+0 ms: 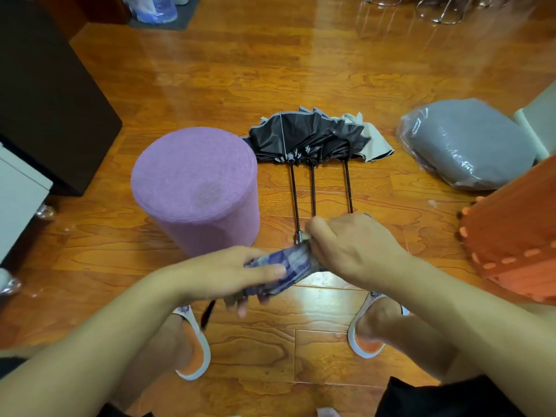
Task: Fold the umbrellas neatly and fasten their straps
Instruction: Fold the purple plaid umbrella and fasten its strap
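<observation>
1. The purple stool (195, 188) stands on the wooden floor (331, 70), left of my work.
2. Three unfolded umbrellas (313, 139) lie ahead, shafts toward me, within reach.
3. My left hand (237, 272) grips the purple folded umbrella (291, 266) to steady it.
4. My right hand (352, 245) curls around its far end, probably compressing the canopy for strapping.

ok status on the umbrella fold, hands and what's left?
Left hand and right hand both grip the purple umbrella, rolled. Three black umbrellas unfolded on floor ahead. Nothing blocking.
</observation>
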`<state>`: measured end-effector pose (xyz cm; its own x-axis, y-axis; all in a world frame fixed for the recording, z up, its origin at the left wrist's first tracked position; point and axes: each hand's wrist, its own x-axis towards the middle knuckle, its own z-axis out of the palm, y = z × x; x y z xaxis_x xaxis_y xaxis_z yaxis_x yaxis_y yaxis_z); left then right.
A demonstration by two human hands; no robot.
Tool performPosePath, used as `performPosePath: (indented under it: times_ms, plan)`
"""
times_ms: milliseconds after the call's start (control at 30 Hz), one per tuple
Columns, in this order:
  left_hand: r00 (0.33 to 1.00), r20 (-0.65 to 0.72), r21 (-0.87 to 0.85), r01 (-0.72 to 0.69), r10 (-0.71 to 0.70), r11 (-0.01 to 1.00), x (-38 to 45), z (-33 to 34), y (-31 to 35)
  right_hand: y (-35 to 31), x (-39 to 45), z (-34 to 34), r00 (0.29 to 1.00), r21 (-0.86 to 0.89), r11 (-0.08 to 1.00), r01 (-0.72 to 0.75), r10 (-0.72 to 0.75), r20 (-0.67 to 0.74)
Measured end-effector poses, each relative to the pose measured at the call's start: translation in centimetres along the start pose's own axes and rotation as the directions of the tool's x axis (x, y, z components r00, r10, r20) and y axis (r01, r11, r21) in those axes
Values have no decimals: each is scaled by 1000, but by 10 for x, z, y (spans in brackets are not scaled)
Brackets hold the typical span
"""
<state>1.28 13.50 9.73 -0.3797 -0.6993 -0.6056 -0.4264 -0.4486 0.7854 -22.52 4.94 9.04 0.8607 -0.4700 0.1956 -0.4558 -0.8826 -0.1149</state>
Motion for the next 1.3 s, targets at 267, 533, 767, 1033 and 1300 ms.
performPosePath:
  times_ms: [267,533,767,1033,1300]
  plan:
    - [770,-550,578,72,323,813,-5,1,-12,-2,8,-1,925,21,987,157,-140,-353]
    - [734,-640,311,-25,229,950,3,-8,-24,-20,13,6,930,312,950,-23,135,-343]
    - [944,-322,-543,-118,-76,831,-12,-8,2,7,26,-15,850,553,809,-201,424,-312]
    - [889,-447,99,-64,101,993,-17,0,3,5,30,-3,990,155,978,136,-129,-53]
    - [790,-506,605,39,346,795,-15,15,-5,2,34,3,985,172,984,43,-70,155]
